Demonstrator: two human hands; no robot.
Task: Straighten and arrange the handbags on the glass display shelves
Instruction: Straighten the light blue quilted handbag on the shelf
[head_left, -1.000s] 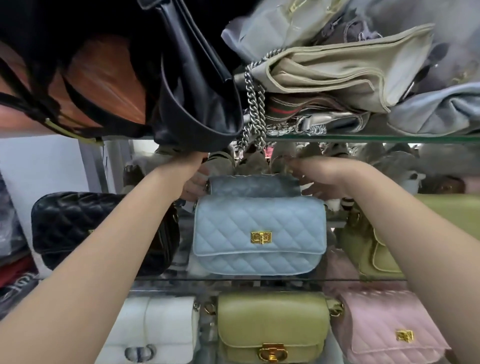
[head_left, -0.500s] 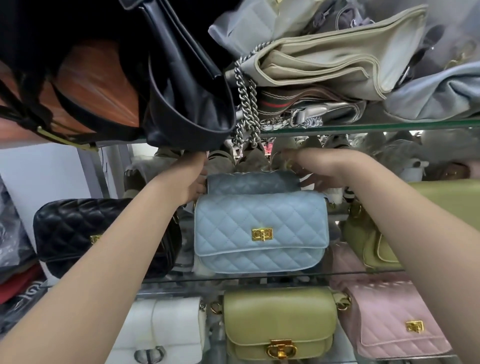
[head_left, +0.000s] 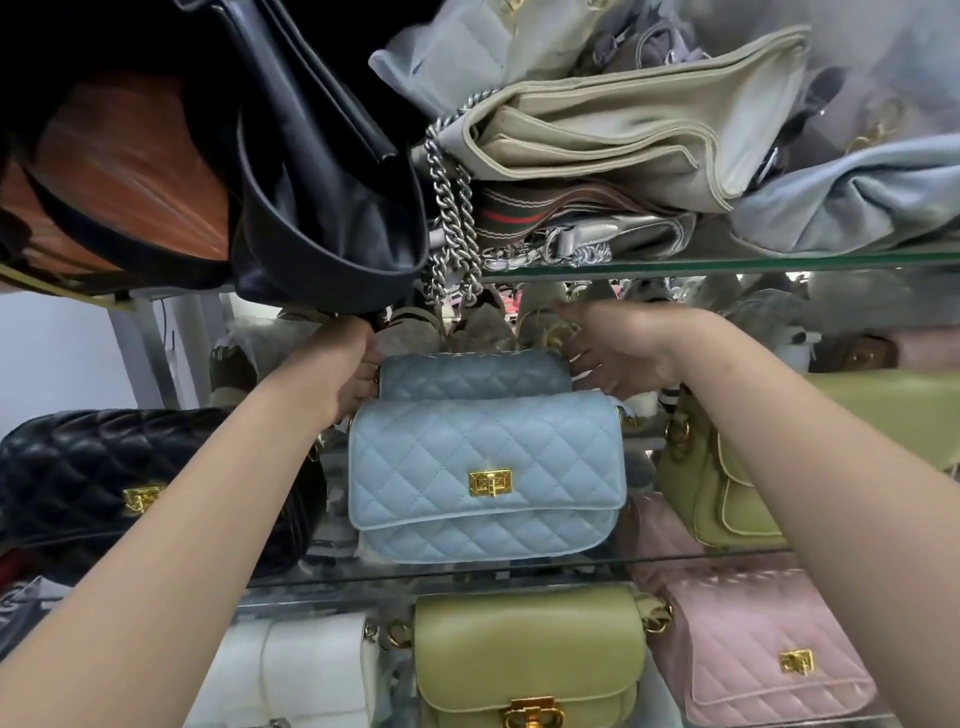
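Both hands reach to the back of the middle glass shelf (head_left: 519, 569), one at each end of the darker blue quilted bag (head_left: 475, 375) that stands behind the light blue quilted bag (head_left: 485, 475). The left hand (head_left: 345, 364) is curled against the rear bag's left end, fingers hidden behind it, so it seems to grip there, though I cannot tell how firmly. The right hand (head_left: 618, 358) is spread open, palm toward the right end and fingers stretched past it, steadying rather than clasping. Holding it from both sides likely lets the person square the rear bag up directly behind the front one, so the pair sits in one neat file facing out. The light blue bag stands upright at the shelf's front edge, clasp forward, between the black quilted bag (head_left: 104, 488) and the green bag (head_left: 727, 483). A silver chain (head_left: 452, 223) dangles from the crowded upper shelf just above the hands and could snag.
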